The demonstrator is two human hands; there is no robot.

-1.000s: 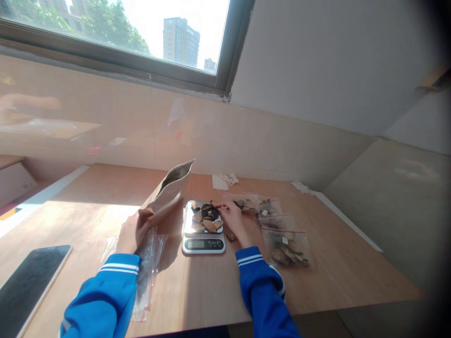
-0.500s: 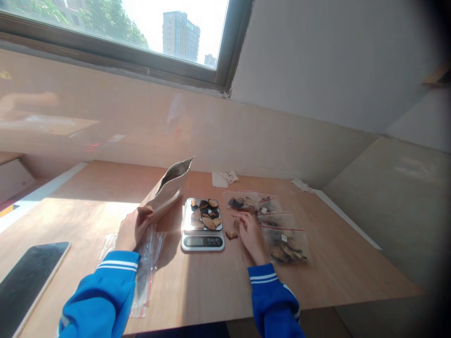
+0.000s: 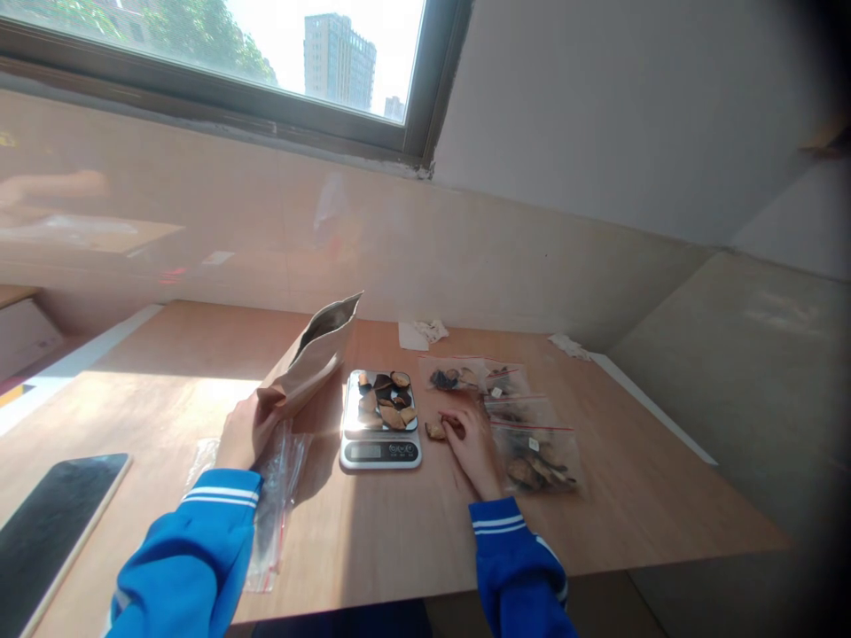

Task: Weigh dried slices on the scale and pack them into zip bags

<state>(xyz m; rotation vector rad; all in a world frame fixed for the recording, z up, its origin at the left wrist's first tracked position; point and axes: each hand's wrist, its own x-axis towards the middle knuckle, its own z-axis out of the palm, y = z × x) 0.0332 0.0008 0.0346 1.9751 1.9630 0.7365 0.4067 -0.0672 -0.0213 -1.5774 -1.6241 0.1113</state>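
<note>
My left hand (image 3: 247, 430) is closed around the lower part of a brown paper bag (image 3: 312, 368), which leans to the right with its mouth open. In the middle of the table sits a white digital kitchen scale (image 3: 381, 455). Several dried brown slices (image 3: 389, 415), dark at the edges, lie spread on its metal plate. To the right of the scale, my right hand (image 3: 471, 443) has thumb and fingers pinched together on a small dried slice, mostly hidden by the fingertips. Another curled dried slice (image 3: 434, 431) lies on the wood right beside them.
Clear zip bags holding dried pieces (image 3: 537, 465) lie right of my right hand. Flat empty zip bags (image 3: 272, 532) are under my left wrist. A phone (image 3: 57, 523) rests at the left, and white paper scraps (image 3: 416, 335) lie by the wall.
My right hand's fingers have gone from loosely spread to pinched at the small slice beside the scale. The left hand and paper bag stay as they were; the view has shifted slightly.
</note>
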